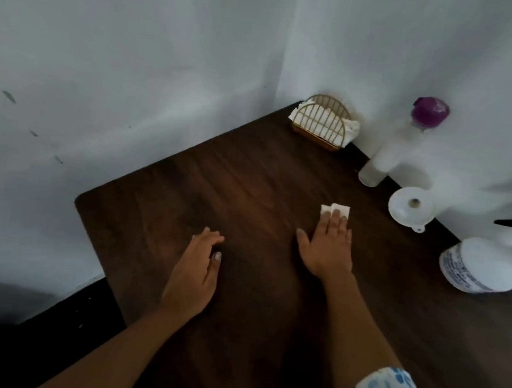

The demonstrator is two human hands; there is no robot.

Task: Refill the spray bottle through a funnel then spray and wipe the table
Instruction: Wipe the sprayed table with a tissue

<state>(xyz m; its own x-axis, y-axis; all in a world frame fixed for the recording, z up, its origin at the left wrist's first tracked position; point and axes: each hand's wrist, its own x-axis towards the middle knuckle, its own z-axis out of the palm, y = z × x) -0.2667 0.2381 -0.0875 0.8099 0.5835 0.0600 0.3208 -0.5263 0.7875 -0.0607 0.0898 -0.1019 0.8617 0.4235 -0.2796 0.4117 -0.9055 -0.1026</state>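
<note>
1. The folded tissue (335, 209) lies flat on the table (250, 178), to the left of the funnel (412, 207), near it but apart. Its longer edge runs across my reach.
2. My right hand (325, 249) is open and flat on it. My straight fingers (336, 214) press its near half and grip nothing. The tissue sits under my fingertips, ahead of the palm.
3. My left hand (195, 275) rests on the wood much farther from the funnel, fingers loosely curled, holding nothing.
4. I judge this the wiping step. Most of the bare wood lies away from the funnel, so the next stroke should sweep that way or back towards me.
5. The spray bottle (477, 264) stands on my side of the funnel, farther right. The clear bottle with a purple cap (388, 149) stands behind the funnel, and the napkin holder (320, 122) sits farther back in the corner.
</note>
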